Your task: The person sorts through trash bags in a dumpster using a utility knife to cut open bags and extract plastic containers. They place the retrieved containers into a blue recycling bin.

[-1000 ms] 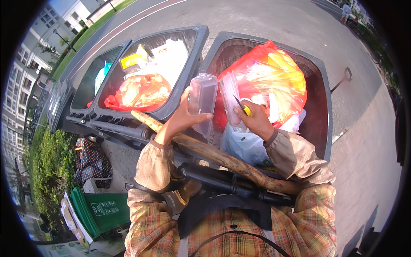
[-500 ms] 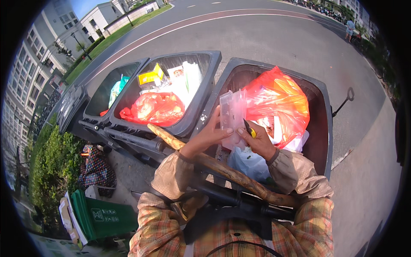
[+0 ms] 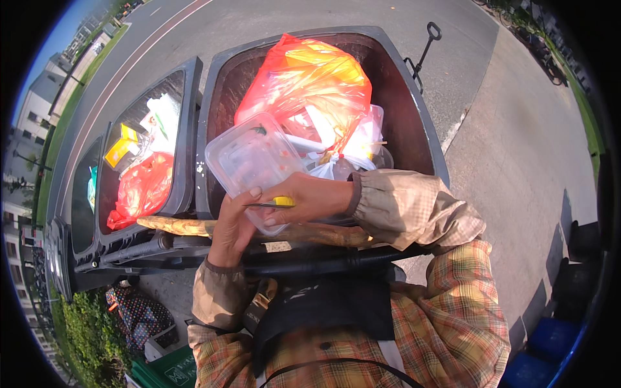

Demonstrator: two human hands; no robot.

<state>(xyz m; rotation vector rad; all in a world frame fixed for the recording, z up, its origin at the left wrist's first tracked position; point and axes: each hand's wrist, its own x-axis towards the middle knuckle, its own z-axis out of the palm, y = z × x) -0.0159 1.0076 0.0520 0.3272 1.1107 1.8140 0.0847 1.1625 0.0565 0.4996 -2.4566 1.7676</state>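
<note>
A clear plastic food container (image 3: 249,155) is held tilted over the near bin, with a few small reddish and dark scraps visible in it. My left hand (image 3: 231,226) grips its lower edge, thumb on the near side. My right hand (image 3: 317,197) crosses in front of the container, closed around a small yellow-and-black tool (image 3: 283,202) whose thin dark end points left toward my left thumb. What kind of tool it is I cannot make out. Behind the container, a full red plastic bag (image 3: 310,84) bulges out of the dark grey bin (image 3: 420,129).
A wooden stick (image 3: 174,225) lies across the bins' near side. Left stands another grey bin (image 3: 187,129) holding a red bag (image 3: 145,187) and a yellow box (image 3: 123,147). A metal rod with a ring (image 3: 433,31) juts beyond the right rim. A dotted bag (image 3: 139,317) sits by the bushes.
My view has swung right, so the bins sit further left. The container has tilted to show its broad face, and my right hand has turned sideways with the tool pointing left.
</note>
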